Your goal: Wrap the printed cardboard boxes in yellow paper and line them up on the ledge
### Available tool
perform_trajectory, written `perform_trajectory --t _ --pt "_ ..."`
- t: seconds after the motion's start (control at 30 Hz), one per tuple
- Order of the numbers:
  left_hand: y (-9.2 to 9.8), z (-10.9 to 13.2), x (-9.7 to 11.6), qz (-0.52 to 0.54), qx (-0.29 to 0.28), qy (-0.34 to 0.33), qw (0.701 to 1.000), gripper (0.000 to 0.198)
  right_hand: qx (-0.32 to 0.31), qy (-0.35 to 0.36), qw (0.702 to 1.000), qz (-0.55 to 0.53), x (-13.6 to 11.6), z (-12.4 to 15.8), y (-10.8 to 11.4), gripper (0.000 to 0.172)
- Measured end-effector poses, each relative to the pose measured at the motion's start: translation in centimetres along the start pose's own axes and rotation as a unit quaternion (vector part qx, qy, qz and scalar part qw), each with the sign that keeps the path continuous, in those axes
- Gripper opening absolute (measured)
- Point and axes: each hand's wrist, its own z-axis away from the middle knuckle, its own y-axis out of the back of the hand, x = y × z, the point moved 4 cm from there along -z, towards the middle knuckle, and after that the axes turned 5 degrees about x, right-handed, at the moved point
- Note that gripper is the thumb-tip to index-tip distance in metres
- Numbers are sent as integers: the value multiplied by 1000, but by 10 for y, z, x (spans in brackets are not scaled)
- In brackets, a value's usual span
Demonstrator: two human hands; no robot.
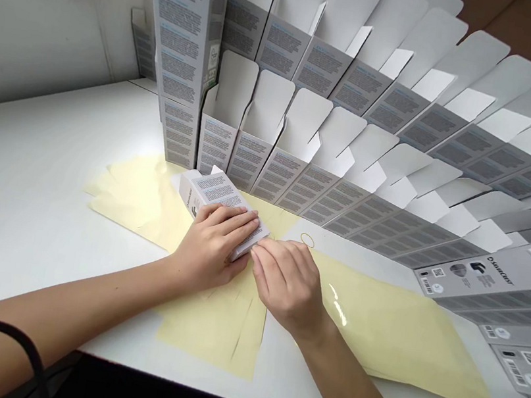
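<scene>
A small white cardboard box [221,187], printed with dark text, lies tilted on yellow sheets on the table. Across its upper face my left hand [213,239] is laid, with the thumb along the near side, gripping it. My right hand [289,284] is closed, its thumb and forefinger pinched at the box's near right end. Exactly what sits between those fingertips is hidden. The far left end of the box points toward the rows of cartons.
Two rows of upright cartons [293,180] with raised flaps line the back. Closed cartons [499,267] are stacked at right. Yellow sheets [224,342] lie beneath the hands, a yellow pile [391,324] to the right. A rubber band [308,240] and a black cable [1,326] also show.
</scene>
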Motion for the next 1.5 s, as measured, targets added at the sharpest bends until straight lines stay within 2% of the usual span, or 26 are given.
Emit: perform_trajectory --t 0.3,0.47,0.67,0.9,1.17,1.3,1.4,1.5 --pt "1 0 1 2 -2 0 1000 38 -20 -15 1000 -16 0 0 -2 17" --pt "0 1 0 5 -3 -2 1000 38 -39 -45 996 -65 2 0 -1 12" --pt "0 3 -2 8 -5 -4 1000 40 -25 -104 985 -138 7 -2 2 14" --pt "1 1 1 3 1 2 1000 40 -25 -198 968 -150 18 0 -1 15" --pt "0 2 0 6 4 4 1000 40 -13 -244 956 -165 25 2 -2 14" --pt "0 3 -1 15 -8 8 1000 44 -19 -318 915 -248 39 -8 3 11" --pt "1 3 -1 19 -11 11 1000 45 -129 -372 874 -284 50 -15 -5 13" --pt "1 2 0 19 -12 16 1000 45 -225 -414 820 -325 58 -14 -21 27"
